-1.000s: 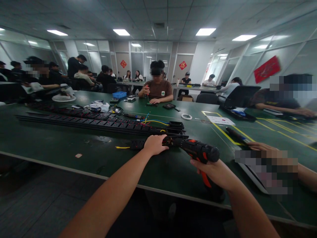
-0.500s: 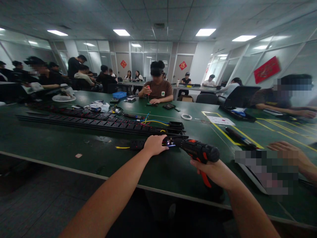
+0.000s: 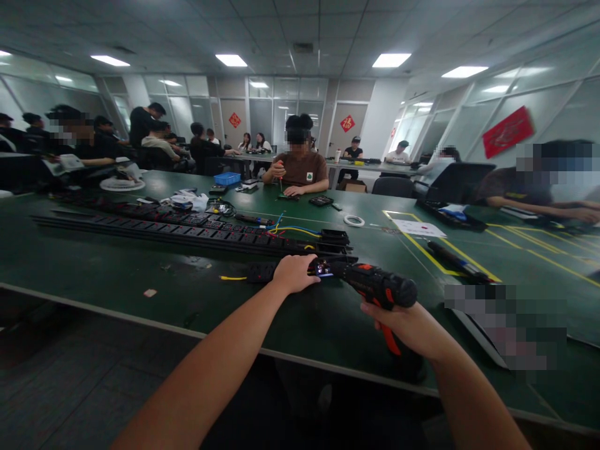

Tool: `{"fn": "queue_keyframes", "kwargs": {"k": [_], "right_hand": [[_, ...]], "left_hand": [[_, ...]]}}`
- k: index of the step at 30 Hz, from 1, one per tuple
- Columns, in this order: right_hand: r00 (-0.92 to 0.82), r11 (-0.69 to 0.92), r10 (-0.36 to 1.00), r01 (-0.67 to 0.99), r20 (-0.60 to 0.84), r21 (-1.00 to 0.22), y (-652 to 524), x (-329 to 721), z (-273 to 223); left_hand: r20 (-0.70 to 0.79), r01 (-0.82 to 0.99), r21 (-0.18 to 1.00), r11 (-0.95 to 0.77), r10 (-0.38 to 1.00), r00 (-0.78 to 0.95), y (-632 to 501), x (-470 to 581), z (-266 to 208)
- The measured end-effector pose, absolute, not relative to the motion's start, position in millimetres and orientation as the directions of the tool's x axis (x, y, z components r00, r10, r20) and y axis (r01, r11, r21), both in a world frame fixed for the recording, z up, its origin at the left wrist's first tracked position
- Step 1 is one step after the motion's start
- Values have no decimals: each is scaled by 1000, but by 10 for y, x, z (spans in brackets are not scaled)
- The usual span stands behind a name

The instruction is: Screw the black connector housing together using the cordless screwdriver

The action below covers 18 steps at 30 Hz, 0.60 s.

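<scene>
My right hand [image 3: 398,322] is wrapped round the grip of a black and orange cordless drill [image 3: 377,284], held level with its nose pointing left. The nose meets a small lit part at the end of a short black socket strip [image 3: 260,273]. My left hand [image 3: 294,273] is closed over that strip and presses it to the table. A yellow wire [image 3: 233,278] sticks out of the strip's left end. Whether the drill's bit touches a screw is too small to tell. Just beyond lie long black power strips [image 3: 187,232] with blue and yellow wires [image 3: 300,229] at their right end.
On the green table [image 3: 187,312] lie a roll of white tape [image 3: 354,220], a paper sheet [image 3: 419,227], a black screwdriver-like tool [image 3: 457,261] and a blue basket [image 3: 227,179]. Opposite sits a person [image 3: 300,165] with a red-handled screwdriver. Another person [image 3: 539,181] works at the right.
The other person's hand at the right, near the blurred item, has gone out of view. My hands, the drill and the socket strip hold their places.
</scene>
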State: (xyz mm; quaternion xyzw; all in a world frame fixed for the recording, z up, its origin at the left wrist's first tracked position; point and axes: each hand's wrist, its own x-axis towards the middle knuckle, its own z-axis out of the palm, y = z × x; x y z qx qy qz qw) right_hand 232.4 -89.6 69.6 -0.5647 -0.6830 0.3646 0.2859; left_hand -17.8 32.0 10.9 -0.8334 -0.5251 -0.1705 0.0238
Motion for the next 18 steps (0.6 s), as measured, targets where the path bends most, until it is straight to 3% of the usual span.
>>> {"fn": "queue_keyframes", "kwargs": {"k": [18], "right_hand": [[-174,103,984,447,26,-888,-914,2314,696]], "left_hand": [[277,895,157,-417,889,366,304,-162,132]]}}
